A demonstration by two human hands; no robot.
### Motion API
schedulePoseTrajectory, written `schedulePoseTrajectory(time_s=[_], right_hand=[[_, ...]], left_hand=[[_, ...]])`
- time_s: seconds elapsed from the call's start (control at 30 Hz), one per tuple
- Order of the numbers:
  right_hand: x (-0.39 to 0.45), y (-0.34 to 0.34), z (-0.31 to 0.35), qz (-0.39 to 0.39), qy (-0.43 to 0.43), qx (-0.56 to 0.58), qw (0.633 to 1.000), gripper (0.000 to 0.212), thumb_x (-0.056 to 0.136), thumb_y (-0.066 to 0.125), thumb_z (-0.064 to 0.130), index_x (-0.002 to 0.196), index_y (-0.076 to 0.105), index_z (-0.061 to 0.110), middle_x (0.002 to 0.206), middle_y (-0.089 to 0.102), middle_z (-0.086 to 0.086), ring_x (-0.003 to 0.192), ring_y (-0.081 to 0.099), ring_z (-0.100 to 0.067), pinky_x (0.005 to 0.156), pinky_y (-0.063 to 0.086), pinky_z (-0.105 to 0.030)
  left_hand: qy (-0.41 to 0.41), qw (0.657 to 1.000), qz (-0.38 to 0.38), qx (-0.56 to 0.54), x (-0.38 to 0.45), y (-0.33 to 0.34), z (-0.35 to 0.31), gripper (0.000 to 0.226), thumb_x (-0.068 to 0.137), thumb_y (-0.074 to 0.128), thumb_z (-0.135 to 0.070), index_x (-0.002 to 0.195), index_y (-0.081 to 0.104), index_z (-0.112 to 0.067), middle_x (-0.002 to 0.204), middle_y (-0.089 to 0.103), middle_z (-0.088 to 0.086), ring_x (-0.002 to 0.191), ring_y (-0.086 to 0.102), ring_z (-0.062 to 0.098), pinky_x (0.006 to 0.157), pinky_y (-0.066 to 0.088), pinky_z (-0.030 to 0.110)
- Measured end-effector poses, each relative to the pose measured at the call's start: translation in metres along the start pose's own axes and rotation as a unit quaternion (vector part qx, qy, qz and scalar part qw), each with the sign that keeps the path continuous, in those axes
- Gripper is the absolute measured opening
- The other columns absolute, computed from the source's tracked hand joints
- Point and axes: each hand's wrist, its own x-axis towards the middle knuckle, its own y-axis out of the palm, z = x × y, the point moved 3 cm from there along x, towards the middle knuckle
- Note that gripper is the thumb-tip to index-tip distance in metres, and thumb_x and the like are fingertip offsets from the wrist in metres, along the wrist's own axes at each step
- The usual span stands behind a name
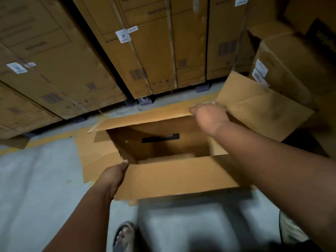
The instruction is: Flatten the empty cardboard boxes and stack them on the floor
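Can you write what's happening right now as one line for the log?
step: opening box for flattening | left hand: grips near flap | right hand: holds far flap | box: upright, open

The room is dimly lit, and everything is tinted warm brown. Deep shadow is seen inside the open box and in the gaps between the stacked cartons. Edges are bent by the wide lens (most at the corners). The bottom is badly blurred.

Open box before stacked cartons
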Motion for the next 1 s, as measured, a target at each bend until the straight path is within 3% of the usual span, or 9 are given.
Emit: schedulePoseTrajectory(time_s=[0.13, 0.23, 0.37, 0.47, 0.6, 0.73, 0.8, 0.9, 1.0], right_hand=[[-0.018, -0.004, 0.048, 0.026, -0.071, 0.031, 0.997, 0.03, 0.095, 0.059, 0.012, 0.116, 0.07, 0.031, 0.111, 0.071, -0.003, 0.102, 0.069, -0.033, 0.074, 0.048, -0.038], [-0.03, -0.001, 0.075, 0.035, -0.131, 0.037, 0.99, 0.021, 0.098, 0.064, 0.018, 0.115, 0.07, 0.03, 0.099, 0.066, 0.001, 0.093, 0.067, -0.03, 0.07, 0.045, -0.037], [-0.035, -0.002, 0.083, 0.06, -0.143, 0.039, 0.987, 0.02, 0.103, 0.059, 0.018, 0.115, 0.07, 0.03, 0.092, 0.055, 0.005, 0.094, 0.065, -0.029, 0.071, 0.048, -0.039], [-0.039, -0.013, 0.087, 0.074, -0.161, 0.032, 0.984, 0.017, 0.107, 0.058, 0.025, 0.113, 0.073, 0.03, 0.091, 0.057, 0.005, 0.086, 0.06, -0.027, 0.071, 0.051, -0.038], [-0.048, -0.033, 0.095, 0.154, -0.186, 0.05, 0.969, 0.041, 0.116, 0.039, 0.051, 0.111, 0.07, 0.026, 0.091, 0.06, 0.005, 0.088, 0.059, -0.025, 0.071, 0.046, -0.038], [-0.045, -0.051, 0.06, 0.211, -0.131, 0.143, 0.958, 0.061, 0.112, 0.03, 0.07, 0.111, 0.074, 0.027, 0.104, 0.065, 0.008, 0.097, 0.057, -0.022, 0.081, 0.045, -0.039], [-0.042, -0.052, 0.039, 0.222, -0.113, 0.138, 0.959, 0.061, 0.108, 0.037, 0.075, 0.12, 0.076, 0.029, 0.113, 0.068, 0.011, 0.103, 0.058, -0.021, 0.082, 0.046, -0.038], [-0.046, -0.043, 0.032, 0.249, -0.12, 0.14, 0.951, 0.068, 0.1, 0.05, 0.081, 0.141, 0.07, 0.032, 0.137, 0.069, 0.008, 0.124, 0.062, -0.024, 0.093, 0.049, -0.036], [-0.049, -0.029, 0.041, 0.244, -0.114, 0.144, 0.952, 0.078, 0.097, 0.05, 0.086, 0.156, 0.059, 0.035, 0.153, 0.062, 0.003, 0.137, 0.058, -0.025, 0.101, 0.047, -0.036]], left_hand=[[-0.01, 0.95, 0.112, -0.293, -0.026, 0.032, -0.037, 0.054, 0.105, 0.059, -0.059, 0.098, 0.075, -0.007, 0.084, 0.078, 0.012, 0.077, 0.076, 0.03, 0.082, 0.061, 0.041], [0.015, 0.892, 0.085, -0.444, -0.027, 0.039, -0.041, 0.082, 0.098, 0.06, -0.073, 0.126, 0.063, 0.003, 0.116, 0.077, 0.026, 0.107, 0.077, 0.044, 0.108, 0.055, 0.061], [0.033, 0.826, 0.072, -0.558, -0.042, 0.059, -0.035, 0.086, 0.092, 0.068, -0.074, 0.139, 0.058, -0.002, 0.135, 0.071, 0.025, 0.119, 0.073, 0.048, 0.107, 0.053, 0.07], [0.042, 0.801, 0.057, -0.595, -0.055, 0.082, -0.033, 0.062, 0.093, 0.077, -0.06, 0.134, 0.068, -0.013, 0.134, 0.071, 0.022, 0.12, 0.073, 0.045, 0.101, 0.055, 0.074], [-0.013, 0.858, 0.056, -0.511, -0.052, 0.098, -0.038, 0.035, 0.105, 0.071, -0.039, 0.122, 0.069, -0.009, 0.129, 0.07, 0.024, 0.115, 0.072, 0.042, 0.092, 0.061, 0.069], [-0.03, 0.904, 0.017, -0.427, -0.035, 0.072, -0.049, 0.023, 0.1, 0.045, -0.002, 0.117, 0.059, 0.0, 0.116, 0.071, 0.026, 0.096, 0.074, 0.04, 0.056, 0.067, 0.053], [-0.031, 0.921, 0.026, -0.387, -0.036, 0.071, -0.055, 0.021, 0.105, 0.054, -0.01, 0.121, 0.06, 0.002, 0.109, 0.074, 0.024, 0.095, 0.076, 0.038, 0.064, 0.068, 0.052], [-0.055, 0.918, 0.065, -0.387, -0.045, 0.082, -0.057, 0.054, 0.1, 0.077, -0.044, 0.125, 0.061, 0.002, 0.116, 0.076, 0.026, 0.103, 0.077, 0.041, 0.08, 0.067, 0.06], [-0.07, 0.919, 0.057, -0.384, -0.046, 0.084, -0.057, 0.05, 0.105, 0.07, -0.038, 0.132, 0.059, 0.002, 0.115, 0.075, 0.027, 0.098, 0.078, 0.041, 0.058, 0.066, 0.059]])
